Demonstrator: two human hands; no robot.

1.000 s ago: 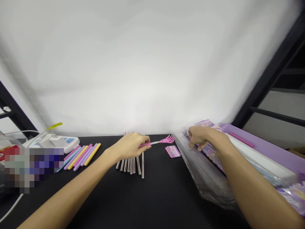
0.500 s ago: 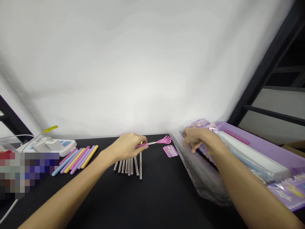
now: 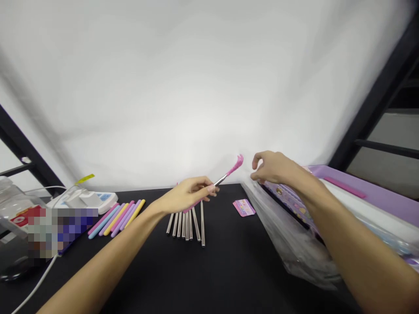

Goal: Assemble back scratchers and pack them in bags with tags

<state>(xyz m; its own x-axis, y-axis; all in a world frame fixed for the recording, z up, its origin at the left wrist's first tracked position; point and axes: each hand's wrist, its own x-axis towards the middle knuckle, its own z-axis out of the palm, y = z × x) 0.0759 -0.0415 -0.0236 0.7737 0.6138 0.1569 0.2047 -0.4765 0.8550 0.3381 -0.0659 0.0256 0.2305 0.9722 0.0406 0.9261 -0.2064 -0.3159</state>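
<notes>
Pink claw-headed stick with a silvery metal shaft (image 3: 220, 179) is grasped in the left hand (image 3: 191, 194) above the black tabletop (image 3: 229, 270). Handling it beside clear plastic bags (image 3: 286, 235) seems the step; next likely calls for steadiness. The right hand (image 3: 273, 168) arches palm-down; whether its grip pinches plastic, I cannot tell.

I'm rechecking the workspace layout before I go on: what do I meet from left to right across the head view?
Clear jar → coloured sticks → metal rods → small card → right hand → purple tray.
</notes>
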